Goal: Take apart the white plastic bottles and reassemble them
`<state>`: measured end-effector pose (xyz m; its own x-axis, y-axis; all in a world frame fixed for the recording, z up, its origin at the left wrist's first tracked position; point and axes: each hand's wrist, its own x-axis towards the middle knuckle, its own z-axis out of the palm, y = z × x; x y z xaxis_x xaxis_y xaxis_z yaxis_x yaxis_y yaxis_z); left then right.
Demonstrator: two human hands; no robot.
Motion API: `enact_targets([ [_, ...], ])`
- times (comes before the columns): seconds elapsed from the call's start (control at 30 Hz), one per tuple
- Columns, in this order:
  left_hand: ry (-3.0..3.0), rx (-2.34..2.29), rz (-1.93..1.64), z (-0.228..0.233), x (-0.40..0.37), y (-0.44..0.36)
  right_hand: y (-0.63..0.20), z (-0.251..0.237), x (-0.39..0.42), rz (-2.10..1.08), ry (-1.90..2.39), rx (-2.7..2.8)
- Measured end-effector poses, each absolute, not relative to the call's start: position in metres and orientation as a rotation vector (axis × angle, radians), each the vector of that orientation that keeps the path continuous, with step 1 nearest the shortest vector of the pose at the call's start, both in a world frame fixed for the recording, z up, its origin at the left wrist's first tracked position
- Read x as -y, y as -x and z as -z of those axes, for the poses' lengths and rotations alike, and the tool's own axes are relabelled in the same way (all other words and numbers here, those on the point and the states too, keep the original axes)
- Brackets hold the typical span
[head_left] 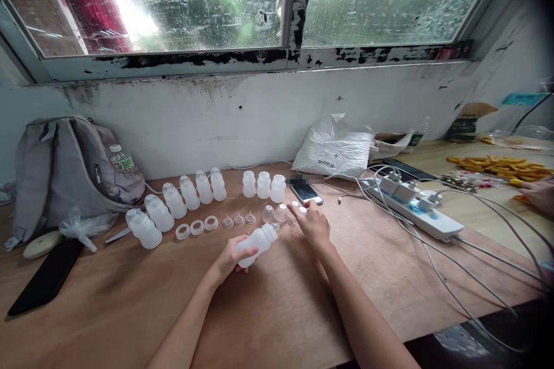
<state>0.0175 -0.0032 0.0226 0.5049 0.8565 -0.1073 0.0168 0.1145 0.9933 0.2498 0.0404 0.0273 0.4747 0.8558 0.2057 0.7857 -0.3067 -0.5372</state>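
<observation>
Left hand (227,259) gripping a white plastic bottle (257,244), fingers curled around its base, bottle tilted with neck pointing up and right, held just above the table (303,311). Right hand (314,225) palm down, fingers loosely spread, holding nothing visible; its fingertips (294,211) touch or sit just beside small white discs (298,206). Clear caps (273,213) just left of those fingertips, right off the bottle neck. Further left of the fingers: three small nipples (238,219), then three white rings (197,227). Beyond the fingers: three open bottles (263,184) standing, a row of capped bottles (177,204) curving left. Phone (306,192) just past the right fingertips. Power strip (415,207) well right, backpack (64,167) far left
</observation>
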Motion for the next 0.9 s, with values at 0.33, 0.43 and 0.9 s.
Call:
enact_targets([
  [0.33, -1.372, -0.876, -0.694, -0.022, 0.003, -0.018, -0.251, -0.020, -0.040, -0.239, 2.187, 1.419],
  [0.43, -1.374, -0.878, -0.691, -0.022, 0.003, -0.019, -0.253, -0.018, -0.040, -0.255, 2.192, 1.419],
  [0.9, -2.090, -1.575, -1.172, -0.009, 0.018, -0.027, -0.179, -0.034, -0.010, -0.776, 1.280, 1.410],
])
